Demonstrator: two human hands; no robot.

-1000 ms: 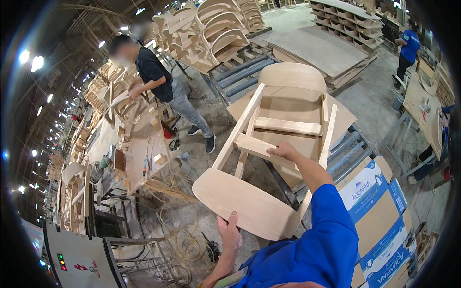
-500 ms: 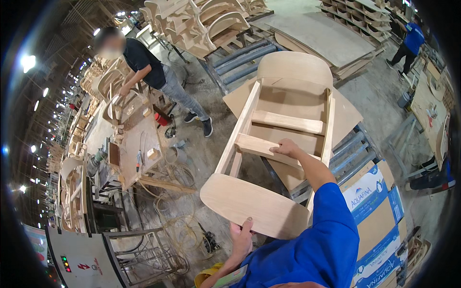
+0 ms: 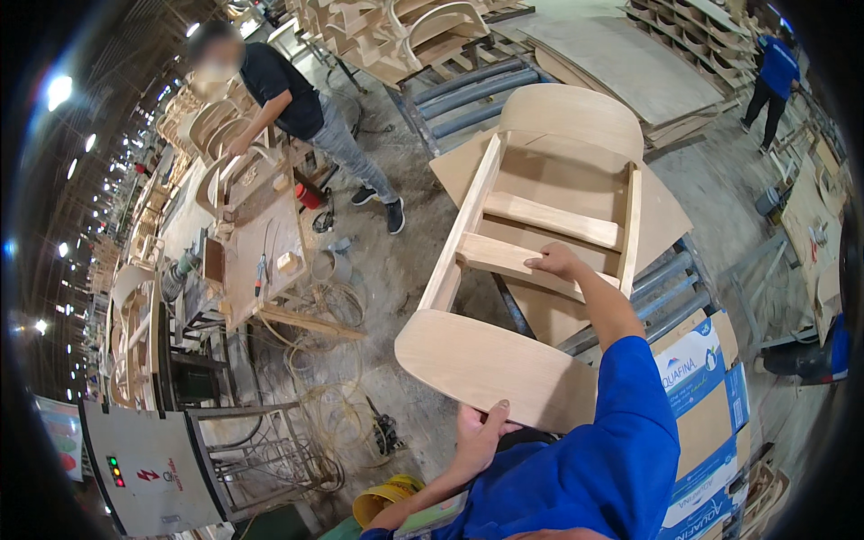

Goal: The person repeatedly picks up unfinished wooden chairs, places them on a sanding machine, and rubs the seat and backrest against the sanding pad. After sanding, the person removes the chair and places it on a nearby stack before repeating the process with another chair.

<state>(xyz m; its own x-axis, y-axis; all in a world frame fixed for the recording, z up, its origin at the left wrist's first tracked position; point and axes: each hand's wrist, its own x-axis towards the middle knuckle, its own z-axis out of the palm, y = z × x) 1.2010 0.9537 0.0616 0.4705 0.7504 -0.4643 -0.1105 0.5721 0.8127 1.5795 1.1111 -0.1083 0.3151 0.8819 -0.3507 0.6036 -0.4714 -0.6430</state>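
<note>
Between my two hands is a pale wooden frame (image 3: 436, 286), with long side rails, two cross rails and a broad rounded panel at each end. The near panel (image 3: 495, 364) lies close to my body; the far panel (image 3: 571, 117) is over a brown sheet on a roller conveyor. My right hand (image 3: 560, 262) is closed around the nearer cross rail (image 3: 493, 252), about halfway along the frame. My left hand (image 3: 479, 435) grips the near panel's lower edge, thumb on top and fingers underneath, mostly hidden.
Blue rollers (image 3: 670, 292) run under the brown sheet (image 3: 661, 211). Cardboard boxes (image 3: 702, 414) stand at my right. A workbench (image 3: 265, 247) with tools is on the left, where a person (image 3: 288, 103) works on chair parts. Loose hoses (image 3: 333, 396) lie on the floor, beside a grey cabinet (image 3: 148, 468).
The frame and both hands sit slightly further right in view, and the near panel looks a little lifted or tilted differently. Both hands keep their grip. The person at left has shifted slightly.
</note>
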